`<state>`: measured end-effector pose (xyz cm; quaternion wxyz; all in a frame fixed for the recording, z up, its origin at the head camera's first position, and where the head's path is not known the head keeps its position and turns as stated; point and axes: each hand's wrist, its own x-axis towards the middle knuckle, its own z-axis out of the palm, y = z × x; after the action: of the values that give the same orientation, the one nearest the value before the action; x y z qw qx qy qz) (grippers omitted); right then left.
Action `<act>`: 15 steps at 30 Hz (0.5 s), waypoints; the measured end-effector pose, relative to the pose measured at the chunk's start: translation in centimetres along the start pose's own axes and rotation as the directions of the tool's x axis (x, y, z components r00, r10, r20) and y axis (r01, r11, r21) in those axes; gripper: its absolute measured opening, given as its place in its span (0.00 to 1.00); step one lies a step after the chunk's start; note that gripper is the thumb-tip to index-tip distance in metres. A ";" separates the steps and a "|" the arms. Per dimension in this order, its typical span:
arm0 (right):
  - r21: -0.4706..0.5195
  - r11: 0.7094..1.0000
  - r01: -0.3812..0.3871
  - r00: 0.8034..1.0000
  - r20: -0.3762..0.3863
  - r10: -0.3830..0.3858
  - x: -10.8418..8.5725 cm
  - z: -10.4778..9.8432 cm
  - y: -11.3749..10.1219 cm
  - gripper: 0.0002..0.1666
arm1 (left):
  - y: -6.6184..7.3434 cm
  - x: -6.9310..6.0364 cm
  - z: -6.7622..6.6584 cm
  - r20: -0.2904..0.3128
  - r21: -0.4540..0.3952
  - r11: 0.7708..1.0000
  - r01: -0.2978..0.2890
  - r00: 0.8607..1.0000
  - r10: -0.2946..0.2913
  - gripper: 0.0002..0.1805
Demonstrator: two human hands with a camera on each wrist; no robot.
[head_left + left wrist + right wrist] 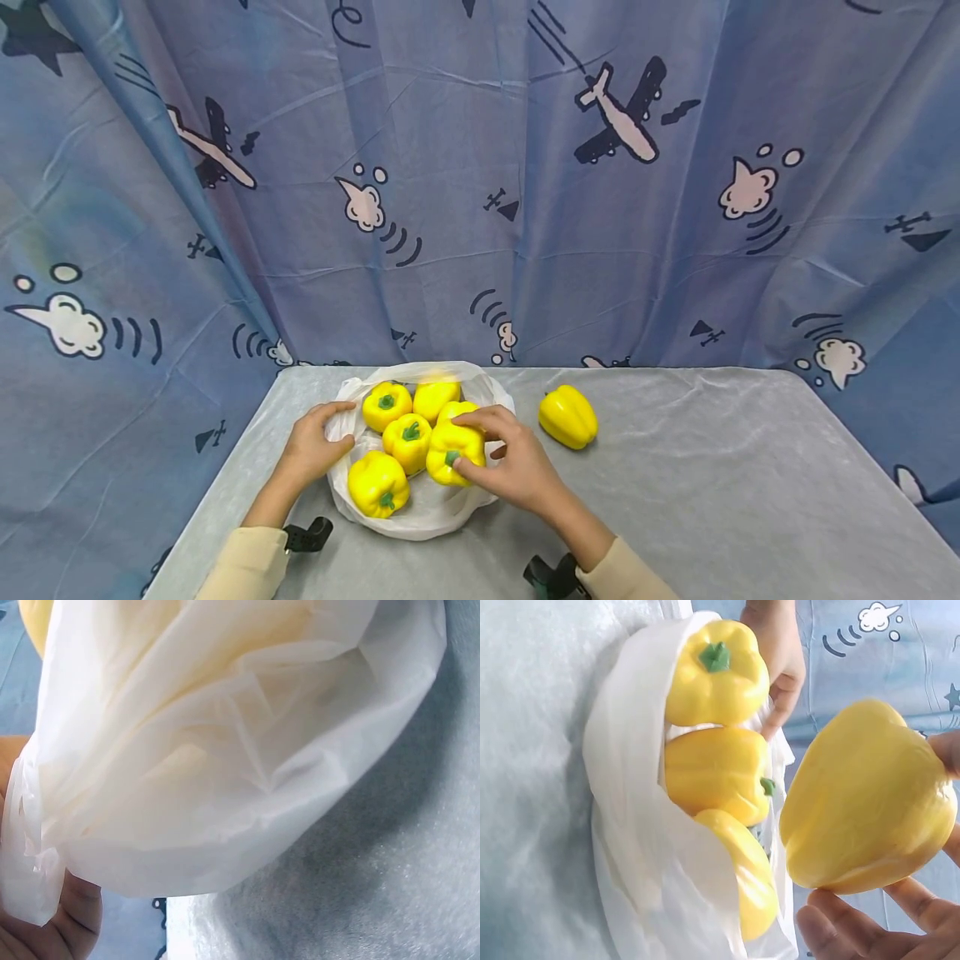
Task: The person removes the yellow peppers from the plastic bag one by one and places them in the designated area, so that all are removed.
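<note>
A white plastic bag [427,523] stands with its mouth wide, holding several yellow bell peppers [377,485] with green stems. My left hand [311,446] is at the bag's left rim. In the left wrist view, crumpled plastic [30,877] lies between its thumb and fingers. Over the right part of the bag, my right hand [517,462] holds another yellow bell pepper [465,442] between thumb and fingers. In the right wrist view this held pepper [866,802] is apart from the ones in the bag. The bag wall partly hides the peppers inside there.
One more yellow bell pepper [567,417] lies on the grey cloth-covered table [712,483], to the right of the bag. A blue curtain [450,167] printed with aeroplanes and clouds hangs behind the table and along its sides.
</note>
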<state>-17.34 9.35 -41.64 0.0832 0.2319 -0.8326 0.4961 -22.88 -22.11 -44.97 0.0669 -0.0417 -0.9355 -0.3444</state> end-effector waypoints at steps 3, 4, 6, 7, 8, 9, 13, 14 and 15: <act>-0.006 1.000 -0.016 1.000 -0.015 0.016 0.1 -0.4 0.1 0.25 | 0.0 0.0 0.0 0.001 0.001 1.000 0.001 1.000 -0.001 0.26; -0.002 1.000 -0.026 1.000 -0.017 0.026 0.1 -0.5 0.1 0.25 | 0.0 0.0 0.0 0.003 0.001 1.000 0.003 1.000 -0.003 0.26; 0.004 0.999 -0.044 0.999 -0.026 0.044 0.1 -0.7 0.2 0.25 | -0.1 0.0 0.0 0.007 0.003 1.000 0.006 1.000 -0.006 0.26; 0.005 0.999 -0.050 0.998 -0.030 0.050 0.1 -0.9 0.2 0.26 | 0.0 0.0 0.0 0.009 0.003 1.000 0.009 1.000 -0.009 0.26; 0.009 0.998 -0.054 0.998 -0.033 0.054 0.1 -1.0 0.2 0.26 | 0.0 0.0 -0.1 0.010 0.005 1.000 0.010 1.000 -0.010 0.26; 0.013 0.998 -0.054 0.998 -0.037 0.054 0.1 -1.1 0.2 0.26 | 0.0 0.0 -0.1 0.010 0.005 1.000 0.010 1.000 -0.010 0.26; 0.014 0.999 -0.051 0.997 -0.052 0.052 0.2 -1.7 0.2 0.26 | -0.1 0.1 0.0 0.006 0.008 1.000 0.004 1.000 -0.004 0.26; 0.013 0.999 -0.049 0.997 -0.056 0.050 0.2 -1.8 0.2 0.26 | -0.1 0.1 0.0 0.004 0.008 1.000 0.000 1.000 0.000 0.26; 0.013 0.999 -0.049 0.997 -0.060 0.050 0.2 -2.0 0.2 0.26 | -0.2 0.0 0.0 0.003 0.009 1.000 -0.003 1.000 0.003 0.26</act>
<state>-17.75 11.08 -40.70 0.0947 0.1966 -0.8323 0.5096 -22.94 -22.25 -45.05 0.0661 -0.0435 -0.9371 -0.3399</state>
